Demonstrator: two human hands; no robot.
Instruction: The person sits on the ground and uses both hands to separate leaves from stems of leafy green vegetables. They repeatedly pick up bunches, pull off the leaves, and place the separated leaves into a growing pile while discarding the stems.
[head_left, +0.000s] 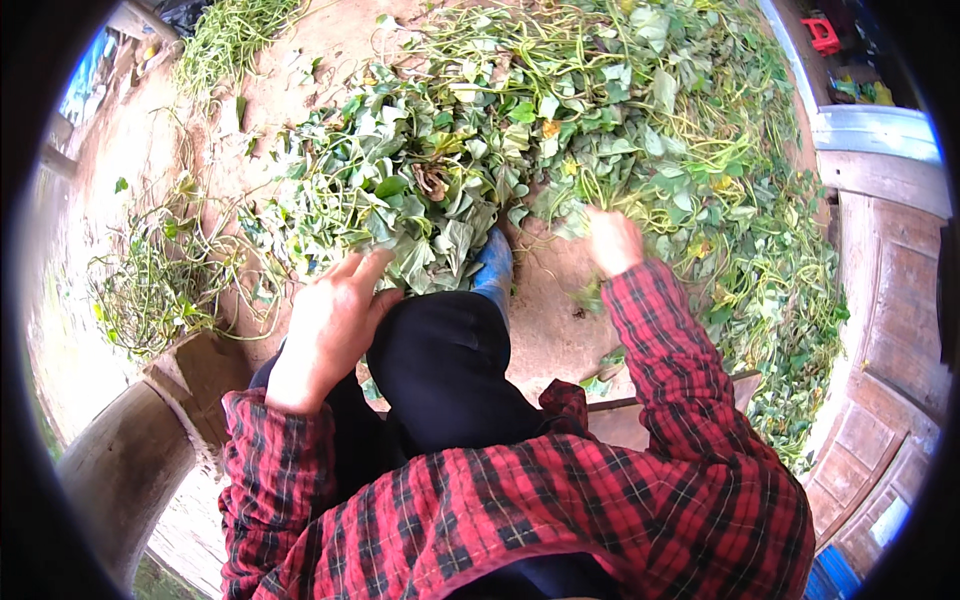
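Leafy green vines lie in a wide pile on the earthen floor before me, some leaves wilted or yellow. My left hand is above my knee at the near edge of the pile, fingers bent and slightly blurred; whether it grips any stem cannot be told. At the right, my right hand reaches into the vines with its fingers curled among pale leaves and stems; its fingertips are blurred and partly hidden, so a hold is unclear. A blue boot stands between the two hands, against the leaves.
Loose bare stems form a small heap at the left, and another green heap is at the upper left. A round wooden post stands at the lower left. Wooden panelling borders the right; a red plastic stool is beyond it.
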